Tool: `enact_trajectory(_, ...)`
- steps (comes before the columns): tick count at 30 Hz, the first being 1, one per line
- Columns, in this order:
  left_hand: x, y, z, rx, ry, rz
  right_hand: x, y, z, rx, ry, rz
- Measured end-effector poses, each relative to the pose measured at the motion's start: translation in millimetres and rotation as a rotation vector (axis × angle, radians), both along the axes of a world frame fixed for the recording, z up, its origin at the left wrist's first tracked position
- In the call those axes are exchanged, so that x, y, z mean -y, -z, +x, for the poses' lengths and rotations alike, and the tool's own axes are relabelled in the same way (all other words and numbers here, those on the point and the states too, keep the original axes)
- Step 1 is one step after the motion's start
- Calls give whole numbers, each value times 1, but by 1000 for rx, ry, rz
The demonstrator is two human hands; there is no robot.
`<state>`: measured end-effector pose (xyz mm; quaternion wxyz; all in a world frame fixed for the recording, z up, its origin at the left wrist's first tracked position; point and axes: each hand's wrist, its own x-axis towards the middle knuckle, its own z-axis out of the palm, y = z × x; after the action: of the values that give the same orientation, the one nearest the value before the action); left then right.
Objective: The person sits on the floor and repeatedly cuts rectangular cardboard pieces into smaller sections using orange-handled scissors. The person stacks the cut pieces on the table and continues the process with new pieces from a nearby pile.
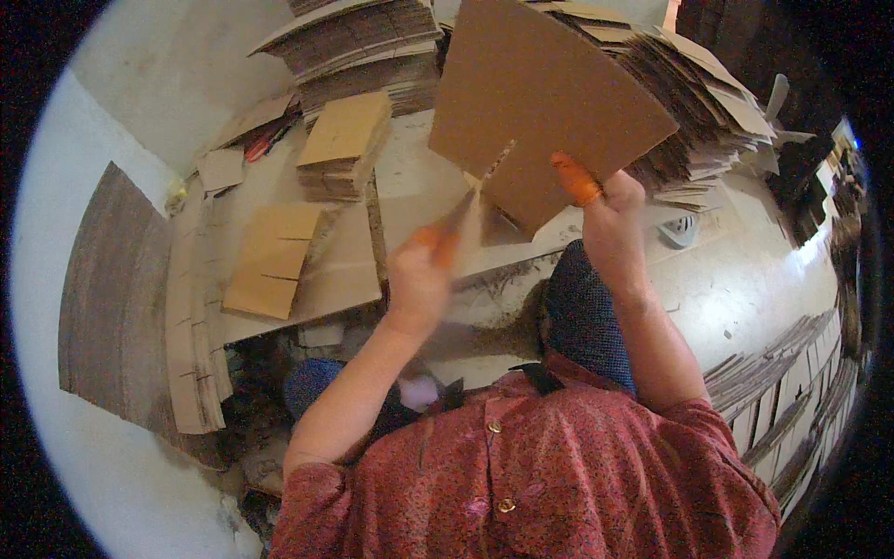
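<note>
A large brown cardboard sheet [549,102] is held up and tilted above the table. My right hand [616,200] grips its lower right edge, with an orange covering on the thumb lying over the sheet's face. A slot runs up from the sheet's lower edge, with a pale, ragged line at its top. Just below that slot, my left hand [421,270] is closed, an orange covering on its fingers too. Motion smears its fingertips, and I cannot make out the thin brownish thing at them.
Slotted cardboard pieces [270,261] lie at the left, with a small stack [345,140] behind them. Tall cardboard stacks [363,47] stand at the back; another pile [694,102] leans at the right. A red-handled tool [265,140] lies back left. Slotted cardboard [782,401] lines the lower right.
</note>
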<state>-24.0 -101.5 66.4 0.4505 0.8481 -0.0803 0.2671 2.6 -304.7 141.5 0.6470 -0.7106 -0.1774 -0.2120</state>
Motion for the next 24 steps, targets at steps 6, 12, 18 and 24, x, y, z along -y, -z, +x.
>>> enact_trajectory(6,1,-3,-5,104,-11,151,8,3,-1,-70,27,-252)
enact_trajectory(12,7,-7,-8,1,18,18,-5,68,10,-113,22,-281)
enact_trajectory(18,7,0,-7,46,19,53,-10,56,3,-107,-13,-233)
enact_trajectory(24,16,-11,-7,35,2,-56,-5,65,3,-67,29,-318)
